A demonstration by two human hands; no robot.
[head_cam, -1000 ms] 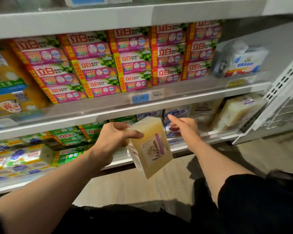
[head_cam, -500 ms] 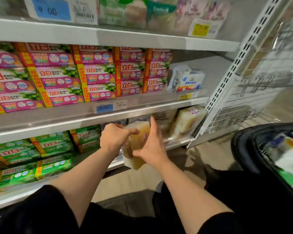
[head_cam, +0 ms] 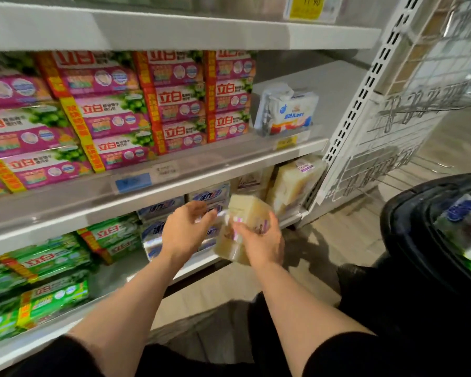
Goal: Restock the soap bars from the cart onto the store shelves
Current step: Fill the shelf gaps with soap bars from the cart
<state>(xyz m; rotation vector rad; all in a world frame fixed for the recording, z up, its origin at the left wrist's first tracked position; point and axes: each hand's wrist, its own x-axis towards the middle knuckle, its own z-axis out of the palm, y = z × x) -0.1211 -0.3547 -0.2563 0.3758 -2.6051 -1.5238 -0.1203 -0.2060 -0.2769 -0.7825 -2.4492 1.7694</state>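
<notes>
A pale yellow wrapped soap pack (head_cam: 245, 213) is held in front of the lower shelf (head_cam: 114, 278). My right hand (head_cam: 261, 240) grips it from below and the right side. My left hand (head_cam: 185, 229) hovers just left of the pack with its fingers spread and loosely bent, apart from the pack. More of the same yellow soap packs (head_cam: 291, 183) stand at the right end of the lower shelf. The black cart (head_cam: 408, 229) with wrapped goods sits at the right edge.
Pink soap boxes (head_cam: 125, 115) fill the middle shelf, with a white-blue pack (head_cam: 288, 110) at its right end. Green soap boxes (head_cam: 52, 268) and blue packs (head_cam: 161, 210) fill the lower shelf. A white perforated upright (head_cam: 365, 85) and wire racks stand to the right.
The soap pack has passed from my left hand to my right hand and moved rightward toward the shelf's right end. My left hand has let go and opened.
</notes>
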